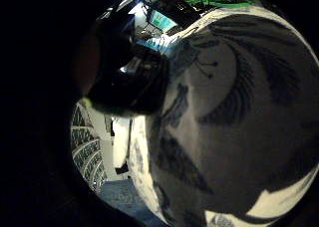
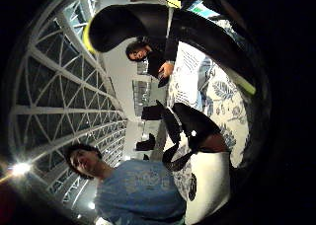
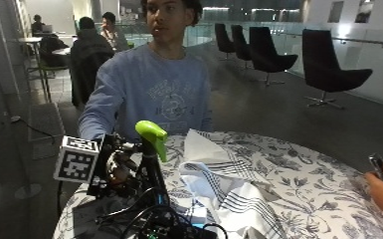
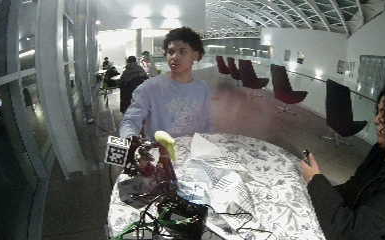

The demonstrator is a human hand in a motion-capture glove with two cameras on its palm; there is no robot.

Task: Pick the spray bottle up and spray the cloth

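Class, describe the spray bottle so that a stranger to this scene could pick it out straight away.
Start at the round table with the floral tablecloth. At its edge nearest the person in blue, the spray bottle stands upright beside the striped white cloth, at the gloved right hand. Its dark body and bright green head set it apart.

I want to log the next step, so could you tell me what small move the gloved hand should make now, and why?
Probably squeeze the trigger. The right hand holds the spray bottle upright above the table, its green nozzle pointing toward the striped cloth bunched beside it, so the bottle seems lifted and roughly aimed.
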